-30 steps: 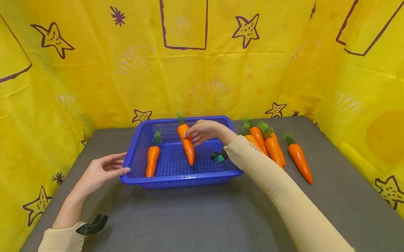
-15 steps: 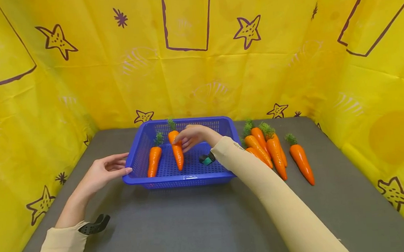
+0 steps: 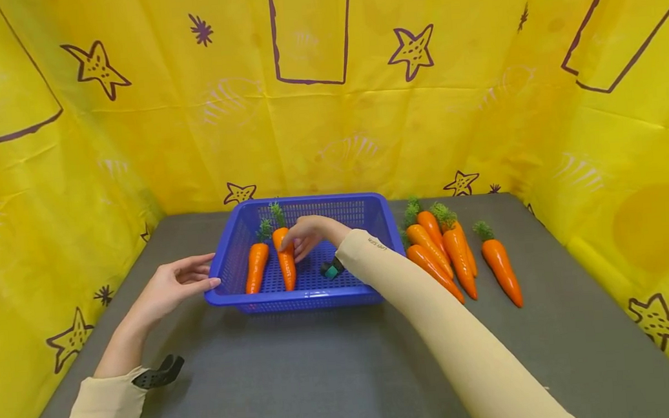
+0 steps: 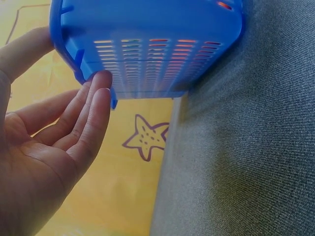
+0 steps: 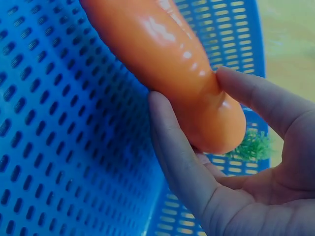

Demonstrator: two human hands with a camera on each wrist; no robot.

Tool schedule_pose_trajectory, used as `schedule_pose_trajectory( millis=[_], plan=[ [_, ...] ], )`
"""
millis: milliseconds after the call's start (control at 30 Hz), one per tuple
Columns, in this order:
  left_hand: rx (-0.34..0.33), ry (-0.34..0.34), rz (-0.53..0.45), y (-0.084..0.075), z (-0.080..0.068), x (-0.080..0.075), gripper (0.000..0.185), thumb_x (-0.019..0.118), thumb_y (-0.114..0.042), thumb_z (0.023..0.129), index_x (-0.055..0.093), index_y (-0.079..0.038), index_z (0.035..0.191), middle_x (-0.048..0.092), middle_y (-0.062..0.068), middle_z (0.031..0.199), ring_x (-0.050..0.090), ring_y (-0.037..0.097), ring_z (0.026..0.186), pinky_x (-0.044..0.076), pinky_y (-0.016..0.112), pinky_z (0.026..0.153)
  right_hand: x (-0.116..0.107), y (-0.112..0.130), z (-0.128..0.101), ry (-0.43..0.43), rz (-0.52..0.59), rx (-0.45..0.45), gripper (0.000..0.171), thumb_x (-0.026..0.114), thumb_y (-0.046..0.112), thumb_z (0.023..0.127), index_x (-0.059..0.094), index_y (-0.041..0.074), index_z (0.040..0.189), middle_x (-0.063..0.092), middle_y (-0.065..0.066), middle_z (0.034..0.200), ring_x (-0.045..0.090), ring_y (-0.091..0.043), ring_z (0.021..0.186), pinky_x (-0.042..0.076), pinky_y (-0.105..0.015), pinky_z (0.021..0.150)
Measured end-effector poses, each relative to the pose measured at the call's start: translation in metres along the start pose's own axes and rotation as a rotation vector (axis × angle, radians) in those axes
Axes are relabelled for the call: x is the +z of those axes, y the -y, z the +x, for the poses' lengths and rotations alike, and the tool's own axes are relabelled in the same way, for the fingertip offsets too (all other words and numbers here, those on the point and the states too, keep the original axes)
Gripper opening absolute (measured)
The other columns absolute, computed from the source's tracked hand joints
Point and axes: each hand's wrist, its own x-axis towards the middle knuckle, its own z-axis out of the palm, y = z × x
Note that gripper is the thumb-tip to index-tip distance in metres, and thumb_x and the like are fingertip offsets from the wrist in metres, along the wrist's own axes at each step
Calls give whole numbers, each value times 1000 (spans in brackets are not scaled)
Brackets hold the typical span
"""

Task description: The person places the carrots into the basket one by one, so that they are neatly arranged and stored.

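My right hand [image 3: 308, 235] is inside the blue plastic basket [image 3: 311, 294], pinching an orange carrot [image 3: 285, 258] with a green leafy top. In the right wrist view, thumb and fingers press the thick end of this carrot [image 5: 167, 64] from two sides, close over the slotted basket floor. Another carrot [image 3: 256, 267] lies just left of it in the basket. My left hand [image 3: 168, 288] rests against the basket's left rim with fairly straight fingers. The left wrist view has those fingers [image 4: 93, 105] at the rim's outer side.
On the grey tabletop [image 3: 323, 378], right of the basket, several carrots [image 3: 459, 255] lie bunched together. One more carrot [image 3: 501, 272] lies apart, farther right. Yellow cloth [image 3: 328, 125] with starfish drawings encloses the table at the back and sides.
My right hand has carried the carrot leftward and down, beside the carrot in the basket. My left hand has stayed at the basket's rim.
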Motion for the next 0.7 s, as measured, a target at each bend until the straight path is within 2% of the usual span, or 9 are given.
schedule_pose_trajectory(
  millis=[67,133,300,400,467,533,700],
  plan=[
    [0,0,-3,0,0,1,61,71,-34,85,51,-8,136,66,17,114,65,4,89,51,16,76,1,-2,3,0,-1,14,89,67,1,85,6,5,150,47,-26,132,56,-39,118,50,-42,92],
    [1,-2,-2,0,0,1,61,71,-34,85,51,-9,136,66,17,114,65,4,90,51,16,76,1,-3,5,-1,0,22,88,67,1,84,9,4,149,49,-26,132,56,-38,118,50,-42,93],
    [-2,-1,-5,0,0,1,61,70,-35,85,50,-8,136,65,18,115,65,4,90,51,16,76,1,-7,11,-3,-17,42,69,69,2,83,29,-4,139,58,-24,120,62,-34,108,51,-40,92],
    [2,-5,-7,0,0,1,61,70,-35,85,51,-8,136,65,18,114,65,4,89,52,17,76,2,-8,12,-2,-5,55,65,69,2,83,33,-6,136,60,-22,111,65,-31,98,51,-39,91],
    [5,-11,-5,0,-1,1,61,70,-35,85,51,-7,135,66,17,113,65,4,89,52,17,75,2,-8,13,2,11,56,68,68,1,84,29,-5,139,60,-22,110,65,-30,95,50,-39,92],
    [9,-15,-2,0,-1,2,61,71,-35,85,51,-6,135,66,16,112,65,4,88,52,16,75,3,-9,13,12,24,54,77,66,-1,86,18,-2,146,60,-23,110,64,-32,96,49,-40,93],
    [15,-10,4,1,0,2,61,70,-35,85,51,-6,135,66,17,112,65,5,88,52,17,75,4,-9,12,32,35,65,89,60,-4,88,-3,4,151,62,-25,105,60,-39,112,48,-41,94]
  ],
)
